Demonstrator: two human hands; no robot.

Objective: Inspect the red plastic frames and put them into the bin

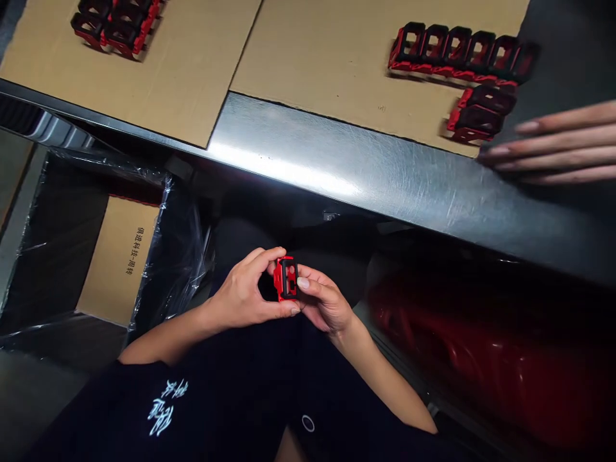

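Between my left hand [245,294] and my right hand [325,303] I hold a small red and black plastic frame [286,279] with rectangular openings, above my lap. The fingertips of both hands pinch its sides, and my right fingers cover its lower edge. Both hands are below the table edge, away from the other parts. On the cardboard sheet [337,58] stands a row of several matching frames [457,61], with a few more [481,112] beside it. Another cluster of frames [115,29] sits at the top left.
A co-worker's hand [553,144] rests at the right by the cardboard. A scratched steel table edge [308,173] runs across the view. At the left stands a plastic-lined box [115,256] with a printed cardboard panel. A glossy red surface [481,359] fills the lower right.
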